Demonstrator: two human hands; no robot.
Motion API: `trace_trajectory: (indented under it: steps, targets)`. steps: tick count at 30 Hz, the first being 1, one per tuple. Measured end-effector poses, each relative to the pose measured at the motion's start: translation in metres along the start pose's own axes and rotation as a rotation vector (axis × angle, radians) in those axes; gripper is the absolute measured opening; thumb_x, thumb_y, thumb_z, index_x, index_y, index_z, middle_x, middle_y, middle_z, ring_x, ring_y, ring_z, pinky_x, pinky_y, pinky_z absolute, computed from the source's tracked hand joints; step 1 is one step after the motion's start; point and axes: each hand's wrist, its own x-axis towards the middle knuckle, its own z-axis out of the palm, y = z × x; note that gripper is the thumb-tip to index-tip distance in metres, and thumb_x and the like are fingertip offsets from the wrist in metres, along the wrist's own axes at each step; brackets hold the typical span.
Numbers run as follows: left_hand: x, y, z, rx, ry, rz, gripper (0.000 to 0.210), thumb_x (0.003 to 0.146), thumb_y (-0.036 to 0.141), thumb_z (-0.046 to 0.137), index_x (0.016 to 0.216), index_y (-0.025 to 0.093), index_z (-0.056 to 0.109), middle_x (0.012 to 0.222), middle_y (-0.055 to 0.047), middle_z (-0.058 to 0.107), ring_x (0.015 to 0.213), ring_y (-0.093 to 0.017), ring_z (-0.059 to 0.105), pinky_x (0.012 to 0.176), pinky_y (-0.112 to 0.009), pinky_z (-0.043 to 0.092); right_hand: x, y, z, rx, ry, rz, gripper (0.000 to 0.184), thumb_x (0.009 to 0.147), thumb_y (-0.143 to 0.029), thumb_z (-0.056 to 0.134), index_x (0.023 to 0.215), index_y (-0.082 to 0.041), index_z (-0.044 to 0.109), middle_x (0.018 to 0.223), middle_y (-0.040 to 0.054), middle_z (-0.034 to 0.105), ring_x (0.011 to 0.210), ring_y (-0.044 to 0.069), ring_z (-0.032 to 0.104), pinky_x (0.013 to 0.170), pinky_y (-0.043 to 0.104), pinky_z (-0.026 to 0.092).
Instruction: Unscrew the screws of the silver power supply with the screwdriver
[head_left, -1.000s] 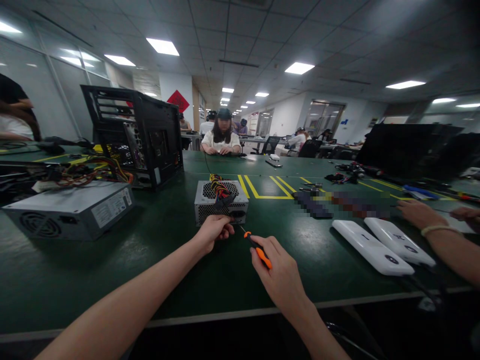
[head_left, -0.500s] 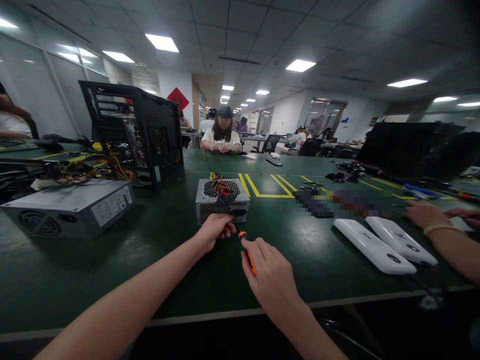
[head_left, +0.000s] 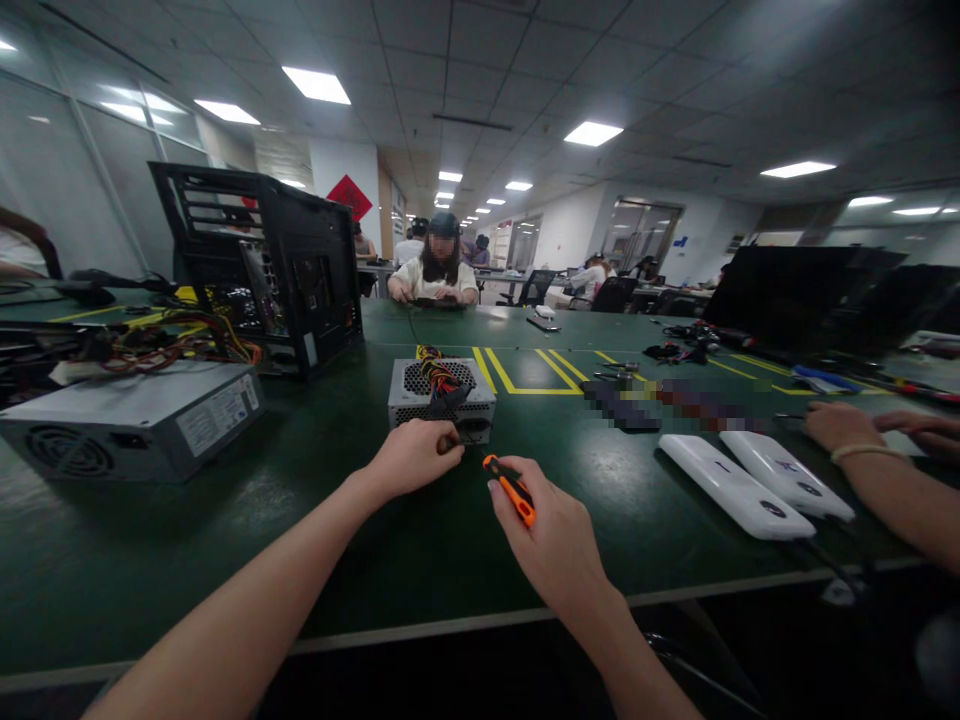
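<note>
In front of me on the green table stands a small grey computer power supply (head_left: 403, 394) with a perforated casing. A bundle of coloured cables (head_left: 436, 372) lies on its top and hangs over the near side. My right hand (head_left: 551, 525) grips an orange and black screwdriver (head_left: 511, 488), its shaft pointing up and left towards the power supply. My left hand (head_left: 416, 458) is at the near face of the power supply, fingers curled together by the screwdriver's shaft. Whatever its fingertips hold is hidden or too small to name.
A larger power supply (head_left: 161, 410) and an open black computer case (head_left: 322, 290) stand left. Two white power banks (head_left: 735, 485) lie right, near another person's hand (head_left: 836, 428). A person (head_left: 441, 265) sits across the green table (head_left: 360, 570).
My right hand has turned, so more of the screwdriver's handle shows. My left hand has shifted slightly left and its fingers are more curled. The power supply stays in place.
</note>
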Motion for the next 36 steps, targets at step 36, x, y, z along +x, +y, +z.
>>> trace_trajectory:
  steps: [36]
  targets:
    - [0.011,-0.017,0.017,0.361,0.611,0.075,0.058,0.076,0.035,0.046,0.126,0.012,0.028,0.118,-0.016,0.042,0.113,-0.026,0.037,0.092,-0.041,0.028,0.0,0.002,0.002,0.101,-0.002,0.093,0.023,0.088,-0.034,0.037,0.098,-0.02,0.052,0.068,-0.0005,0.062,0.058,0.014,0.06,0.053,0.024,0.039]
